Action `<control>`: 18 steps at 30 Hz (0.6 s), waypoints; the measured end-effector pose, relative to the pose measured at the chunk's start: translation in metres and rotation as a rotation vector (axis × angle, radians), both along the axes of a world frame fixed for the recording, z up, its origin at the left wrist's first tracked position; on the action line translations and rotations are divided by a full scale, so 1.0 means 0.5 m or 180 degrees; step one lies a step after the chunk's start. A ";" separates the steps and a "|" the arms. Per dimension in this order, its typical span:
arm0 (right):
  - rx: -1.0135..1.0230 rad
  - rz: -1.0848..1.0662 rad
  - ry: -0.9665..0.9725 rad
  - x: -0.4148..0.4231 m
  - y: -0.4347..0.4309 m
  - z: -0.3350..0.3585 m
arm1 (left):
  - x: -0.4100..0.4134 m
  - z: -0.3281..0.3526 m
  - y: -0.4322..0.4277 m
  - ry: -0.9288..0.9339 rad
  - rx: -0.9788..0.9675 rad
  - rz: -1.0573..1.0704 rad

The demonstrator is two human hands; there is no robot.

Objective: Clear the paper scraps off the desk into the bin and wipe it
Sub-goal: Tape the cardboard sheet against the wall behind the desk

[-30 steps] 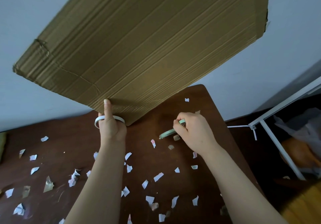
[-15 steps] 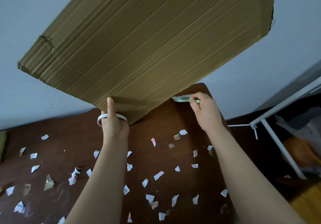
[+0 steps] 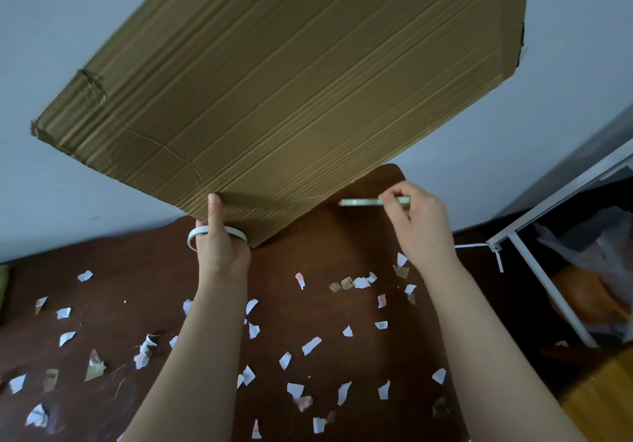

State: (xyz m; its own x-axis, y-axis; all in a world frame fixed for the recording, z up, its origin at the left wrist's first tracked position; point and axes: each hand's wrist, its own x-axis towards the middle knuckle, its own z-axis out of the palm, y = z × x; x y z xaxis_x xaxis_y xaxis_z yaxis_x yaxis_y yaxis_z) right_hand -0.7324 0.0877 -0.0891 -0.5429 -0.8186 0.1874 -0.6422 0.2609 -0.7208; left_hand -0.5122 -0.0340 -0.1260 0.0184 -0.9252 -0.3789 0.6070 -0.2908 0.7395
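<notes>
Several white and brown paper scraps (image 3: 311, 345) lie scattered over the dark brown desk (image 3: 335, 243). My left hand (image 3: 219, 246) grips the lower corner of a large cardboard sheet (image 3: 291, 92) that is lifted and tilted above the desk's far side; a white tape ring (image 3: 236, 232) also sits in that hand. My right hand (image 3: 419, 225) pinches a thin green flat ring-like object (image 3: 359, 202) near the desk's far right corner, just under the cardboard's edge.
A pale wall rises behind the desk. At the right, a white metal frame (image 3: 534, 229) stands beside the desk with a plastic bag (image 3: 599, 256) and an orange object (image 3: 589, 297) inside. Yellow fabric (image 3: 603, 400) shows at the bottom right.
My right hand rose from the desk's middle to the far right corner, carrying the green object, which now lies level. The cardboard has shifted slightly up and right; my left hand keeps its grip.
</notes>
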 end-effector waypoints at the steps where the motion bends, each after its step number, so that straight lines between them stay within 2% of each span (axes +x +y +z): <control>1: 0.0039 -0.0039 -0.0023 -0.011 -0.016 0.000 | 0.000 0.000 0.002 -0.0002 0.0007 -0.0026; 6: 0.0506 -0.0049 0.0051 -0.032 -0.044 -0.028 | -0.004 -0.002 0.006 0.0006 0.0030 -0.0032; 13: 0.0392 0.0131 0.0381 0.047 0.014 -0.025 | 0.008 0.004 0.002 -0.0017 0.0008 0.0038; 18: 0.0126 0.0190 0.0050 0.083 -0.020 0.016 | 0.039 0.018 -0.005 -0.0226 0.0010 0.0041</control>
State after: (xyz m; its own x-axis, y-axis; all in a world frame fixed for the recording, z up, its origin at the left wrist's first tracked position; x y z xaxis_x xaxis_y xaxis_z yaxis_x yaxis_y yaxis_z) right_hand -0.6908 0.0779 -0.0810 -0.4900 -0.8565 0.1623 -0.6686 0.2498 -0.7004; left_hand -0.4925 -0.0363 -0.1171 0.0571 -0.9235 -0.3793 0.5568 -0.2859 0.7799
